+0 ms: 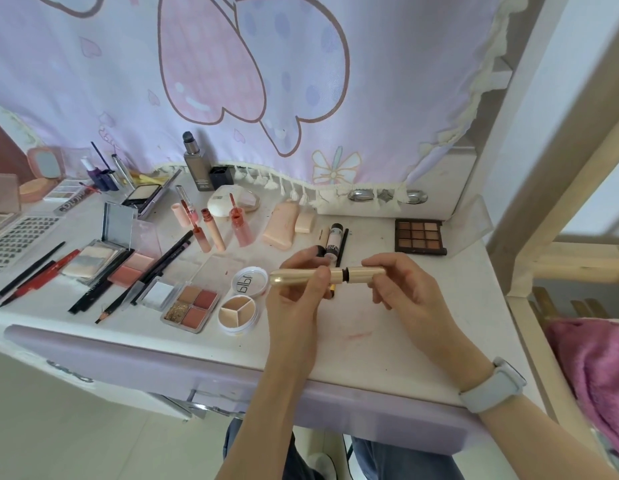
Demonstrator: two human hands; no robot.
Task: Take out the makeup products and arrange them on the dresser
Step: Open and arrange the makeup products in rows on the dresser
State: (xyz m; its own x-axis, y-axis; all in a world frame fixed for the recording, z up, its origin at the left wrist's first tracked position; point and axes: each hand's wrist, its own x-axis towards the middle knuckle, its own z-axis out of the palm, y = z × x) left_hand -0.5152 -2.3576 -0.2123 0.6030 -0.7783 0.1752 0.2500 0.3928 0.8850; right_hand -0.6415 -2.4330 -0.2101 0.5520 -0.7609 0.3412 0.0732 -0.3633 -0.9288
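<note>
Both hands hold a gold mascara tube [290, 276] level above the white dresser top [387, 327]. My left hand [297, 306] grips the tube's longer body. My right hand [398, 285] pinches its gold cap [365, 272], and a narrow black neck shows in the gap between cap and body. Spread over the dresser are an open four-colour eyeshadow palette [192, 306], a round three-part concealer pot [238, 311] with its lid [250, 280], a brown nine-pan palette [420, 236], several pink lip glosses [211, 230], several pencils [155, 271] and a blush compact [131, 268].
A grey foundation bottle [197, 164] stands at the back by a cloth-covered mirror [266, 81]. A tray of false lashes [20, 237] lies far left. A wooden frame [557, 202] and pink towel [599, 372] are on the right. A lilac drawer front [162, 368] runs below the dresser edge.
</note>
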